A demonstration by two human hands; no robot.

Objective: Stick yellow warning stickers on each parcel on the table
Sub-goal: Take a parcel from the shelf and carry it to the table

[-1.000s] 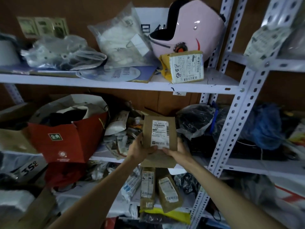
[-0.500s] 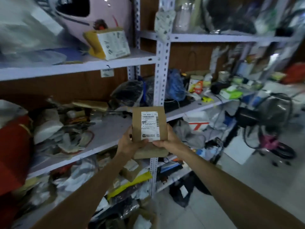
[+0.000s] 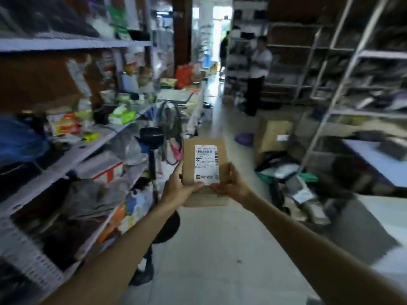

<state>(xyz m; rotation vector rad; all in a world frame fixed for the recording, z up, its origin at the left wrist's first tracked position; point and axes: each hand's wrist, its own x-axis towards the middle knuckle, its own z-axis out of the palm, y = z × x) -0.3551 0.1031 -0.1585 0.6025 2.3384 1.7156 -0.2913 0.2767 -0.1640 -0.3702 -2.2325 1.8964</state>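
**Parcel off the shelves, no sticker yet**

Both hands clamp one brown parcel near its lower edge. The left hand holds its left side and the right hand its right, thumbs by the white label. A second ago it was held up against the cluttered shelves; now the view faces down the aisle. No yellow sticker shows anywhere. The parcel is probably being carried to a bench, with the sticking not yet begun.
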